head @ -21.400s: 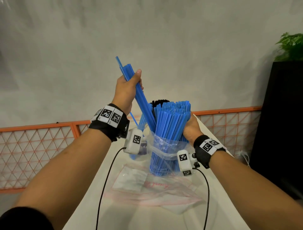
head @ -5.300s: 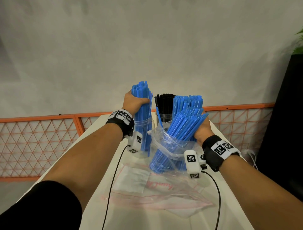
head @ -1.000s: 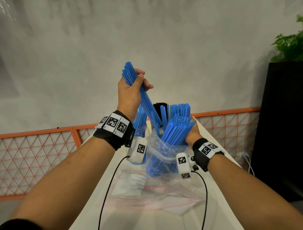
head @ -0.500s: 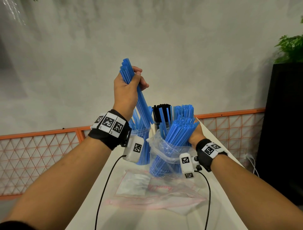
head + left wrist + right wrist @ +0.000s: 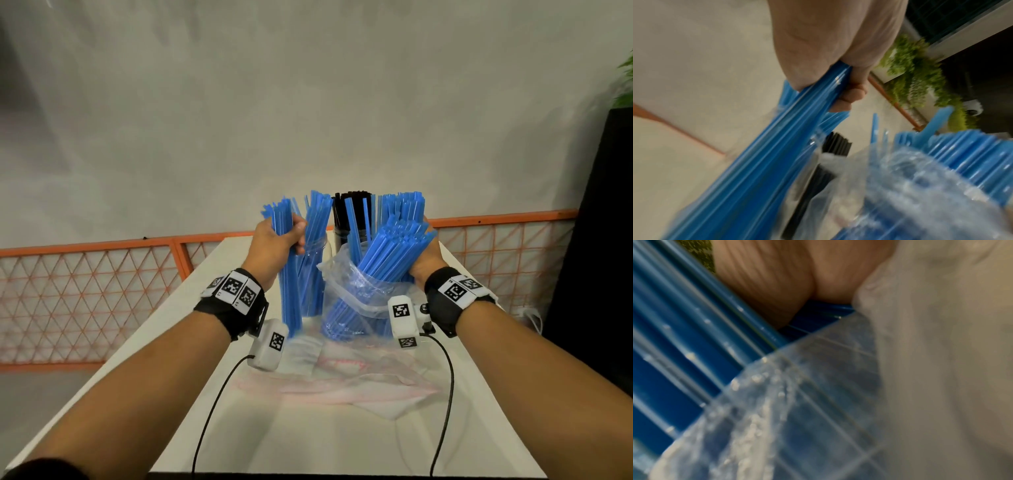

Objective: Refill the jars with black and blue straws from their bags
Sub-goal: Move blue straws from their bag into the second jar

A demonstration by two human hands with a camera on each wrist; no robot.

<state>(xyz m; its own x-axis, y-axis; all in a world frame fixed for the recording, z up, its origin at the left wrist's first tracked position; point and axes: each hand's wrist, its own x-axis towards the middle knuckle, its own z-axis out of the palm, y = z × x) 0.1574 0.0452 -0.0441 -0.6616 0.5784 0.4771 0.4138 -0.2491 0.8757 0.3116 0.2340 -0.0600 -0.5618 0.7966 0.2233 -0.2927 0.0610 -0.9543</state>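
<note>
Your left hand (image 5: 274, 246) has its fingers (image 5: 853, 95) curled tight round a bundle of blue straws (image 5: 287, 274), held nearly upright with its lower ends down by the desk (image 5: 308, 438) and its tops standing above your knuckles. Just beyond those fingers, on the far side of the bundle, stands a clear jar (image 5: 313, 274) already holding blue straws; whether the bundle in your grip is inside that jar or in front of it cannot be told. Your right hand (image 5: 423, 260) grips the upper part of a thicker bunch of straws (image 5: 387, 253) that leans out of a clear plastic bag (image 5: 356, 291); the fingers themselves are hidden behind the straws, but the wrist view shows the palm closed against them. Between your two hands and farther back, a jar of black straws (image 5: 351, 212) stands upright, with another clump of blue straws (image 5: 402, 209) just to its right. Nearer to you than both hands, an emptied, flattened plastic bag (image 5: 342, 377) lies on the desk.
</note>
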